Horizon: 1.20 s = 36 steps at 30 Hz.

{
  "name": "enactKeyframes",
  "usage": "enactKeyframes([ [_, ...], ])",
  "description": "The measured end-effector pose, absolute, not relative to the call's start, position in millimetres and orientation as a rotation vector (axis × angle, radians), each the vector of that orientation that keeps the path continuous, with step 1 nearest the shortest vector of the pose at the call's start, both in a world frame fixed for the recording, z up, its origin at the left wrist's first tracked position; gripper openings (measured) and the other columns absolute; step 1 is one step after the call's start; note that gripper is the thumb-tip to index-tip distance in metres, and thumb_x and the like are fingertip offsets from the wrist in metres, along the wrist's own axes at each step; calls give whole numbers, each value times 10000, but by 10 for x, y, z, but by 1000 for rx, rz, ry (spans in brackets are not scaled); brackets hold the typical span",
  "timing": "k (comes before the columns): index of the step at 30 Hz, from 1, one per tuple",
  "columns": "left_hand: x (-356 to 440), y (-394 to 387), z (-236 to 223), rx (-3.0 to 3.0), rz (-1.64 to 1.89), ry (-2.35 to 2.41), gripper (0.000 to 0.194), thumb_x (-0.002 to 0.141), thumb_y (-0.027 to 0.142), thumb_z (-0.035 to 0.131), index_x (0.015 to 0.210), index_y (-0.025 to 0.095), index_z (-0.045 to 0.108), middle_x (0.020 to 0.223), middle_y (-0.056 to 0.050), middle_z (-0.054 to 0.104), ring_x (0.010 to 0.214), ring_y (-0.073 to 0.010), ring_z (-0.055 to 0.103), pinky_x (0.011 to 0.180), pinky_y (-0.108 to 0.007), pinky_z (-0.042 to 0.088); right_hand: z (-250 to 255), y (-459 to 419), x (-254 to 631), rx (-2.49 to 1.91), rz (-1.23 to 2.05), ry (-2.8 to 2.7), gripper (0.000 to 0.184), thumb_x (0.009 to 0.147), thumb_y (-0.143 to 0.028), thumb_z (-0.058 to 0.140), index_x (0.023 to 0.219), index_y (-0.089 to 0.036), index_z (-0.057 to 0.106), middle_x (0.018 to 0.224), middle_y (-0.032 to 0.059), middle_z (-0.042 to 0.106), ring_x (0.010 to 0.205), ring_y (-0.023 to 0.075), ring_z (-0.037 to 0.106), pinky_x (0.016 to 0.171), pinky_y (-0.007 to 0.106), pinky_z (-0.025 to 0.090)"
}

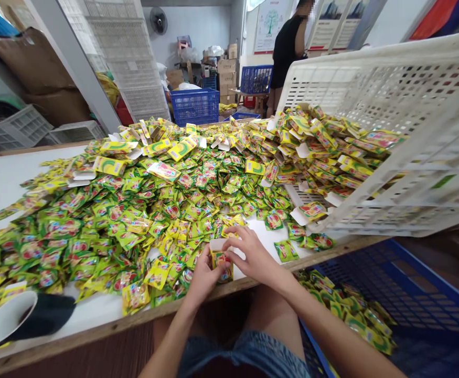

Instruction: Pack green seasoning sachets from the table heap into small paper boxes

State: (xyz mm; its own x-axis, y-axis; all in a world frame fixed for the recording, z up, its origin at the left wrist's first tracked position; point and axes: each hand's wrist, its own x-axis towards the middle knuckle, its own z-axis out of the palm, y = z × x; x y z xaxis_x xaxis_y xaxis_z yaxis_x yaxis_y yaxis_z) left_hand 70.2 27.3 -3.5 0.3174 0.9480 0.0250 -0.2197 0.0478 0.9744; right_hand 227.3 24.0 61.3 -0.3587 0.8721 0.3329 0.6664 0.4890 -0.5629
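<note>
My left hand [205,275] is closed around a small yellow carton [225,274] at the table's front edge, thumb across its front. The carton's white flap [216,244] stands up at the top. My right hand [251,254] reaches over the carton's open end, thumb and forefinger curled together there. What lies between those fingertips is hidden. Around both hands spreads a heap of small green and yellow packets [135,231] with red fruit prints. A loose green packet [286,251] rests on the white tabletop to the right of my right hand.
A tipped white crate [394,205] spills flattened-looking yellow cartons [323,142] at right. Below the edge stands a blue crate [429,299] holding filled cartons [355,315]. A dark cup [48,315] lies on its side at front left. A person [286,47] stands behind.
</note>
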Motion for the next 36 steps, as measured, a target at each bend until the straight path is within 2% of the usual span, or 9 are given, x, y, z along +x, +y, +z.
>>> enactKeyframes([
  [5, 702, 266, -28, 1194, 1073, 816, 454, 708, 260, 693, 1108, 175, 496, 1074, -73, 614, 965, -207, 573, 833, -289, 447, 814, 290, 2296, -1266, 415, -2303, 67, 766, -183, 621, 819, -218, 643, 1125, 72, 521, 1102, 253, 412, 911, 445, 356],
  [12, 696, 276, -47, 1246, 1090, 870, 476, 696, 300, 701, 1116, 177, 512, 1006, -63, 624, 982, -221, 563, 837, -292, 438, 824, 350, 2185, -1271, 440, -2350, 57, 765, -157, 602, 768, -191, 648, 1093, 81, 542, 1082, 256, 426, 901, 440, 367],
  [17, 694, 283, -45, 1266, 1102, 852, 466, 700, 321, 695, 1107, 168, 527, 1058, -81, 622, 993, -229, 559, 853, -299, 427, 801, 374, 2163, -1277, 443, -2382, 84, 759, -155, 604, 695, -188, 647, 1043, 75, 550, 1039, 251, 439, 883, 439, 368],
  [22, 691, 279, -58, 1260, 1096, 844, 434, 715, 245, 679, 1111, 173, 516, 1076, -77, 618, 999, -218, 559, 866, -294, 422, 794, 389, 2181, -1281, 469, -2399, 106, 780, -181, 594, 709, -200, 669, 1041, 67, 549, 1023, 243, 445, 870, 428, 366],
  [26, 687, 281, -66, 1234, 1097, 852, 448, 706, 179, 662, 1128, 184, 512, 1109, -68, 614, 1007, -207, 563, 893, -297, 415, 785, 402, 2152, -1283, 513, -2450, 63, 743, -205, 645, 700, -209, 691, 1022, 69, 562, 1031, 262, 442, 865, 431, 355],
  [29, 683, 280, -63, 1221, 1091, 862, 434, 700, 196, 666, 1111, 178, 528, 1099, -72, 624, 1002, -216, 570, 893, -309, 422, 751, 394, 2135, -1286, 545, -2454, 57, 729, -217, 666, 676, -203, 681, 998, 66, 568, 1016, 259, 455, 861, 422, 351],
  [31, 680, 278, -65, 1219, 1082, 867, 410, 712, 239, 668, 1095, 168, 539, 1078, -78, 634, 983, -220, 577, 870, -308, 436, 706, 368, 2151, -1284, 557, -2371, 15, 742, -200, 655, 735, -207, 667, 996, 51, 566, 996, 231, 475, 859, 395, 355],
  [36, 676, 283, -81, 1201, 1058, 852, 411, 718, 294, 680, 1087, 182, 538, 1063, -68, 641, 948, -215, 588, 815, -293, 452, 587, 280, 2239, -1330, 512, -2182, 118, 774, -196, 637, 885, -234, 634, 1089, 51, 539, 1058, 213, 470, 878, 378, 344],
])
